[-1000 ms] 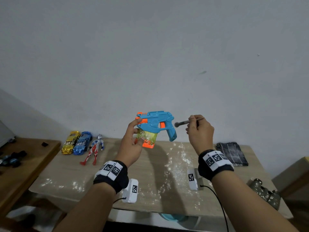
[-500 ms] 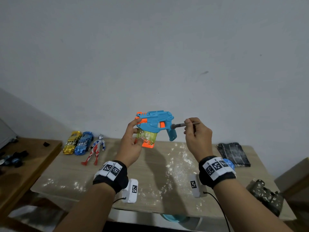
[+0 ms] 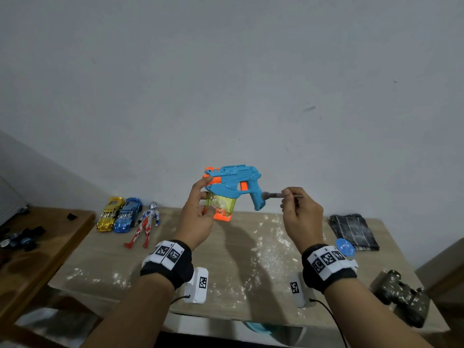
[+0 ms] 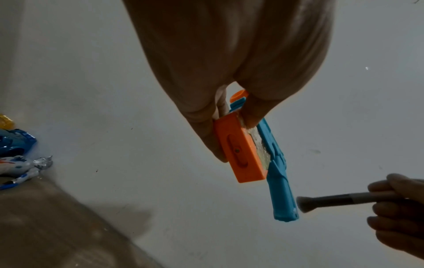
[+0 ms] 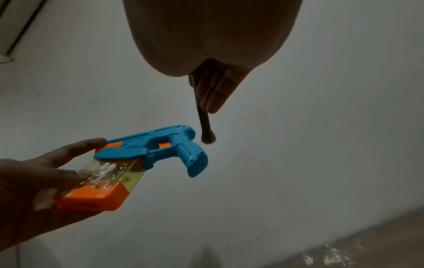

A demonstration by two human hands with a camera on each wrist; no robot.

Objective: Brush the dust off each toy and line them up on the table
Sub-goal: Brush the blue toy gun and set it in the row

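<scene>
Above the dusty worktop [image 3: 226, 277], the left hand [image 3: 198, 222] holds a blue and orange toy gun [image 3: 233, 182] in the air, fingers [image 5: 75, 148] clamped on its front end and clear yellow tank. Just right of them, the right hand [image 3: 302, 217] pinches a small brush [image 3: 273, 195], bristles touching the gun's grip. Far left of the fingers, a gold car [image 3: 110, 213], a blue car [image 3: 128, 214] and a figure [image 3: 145, 224] lie side by side near the wall.
</scene>
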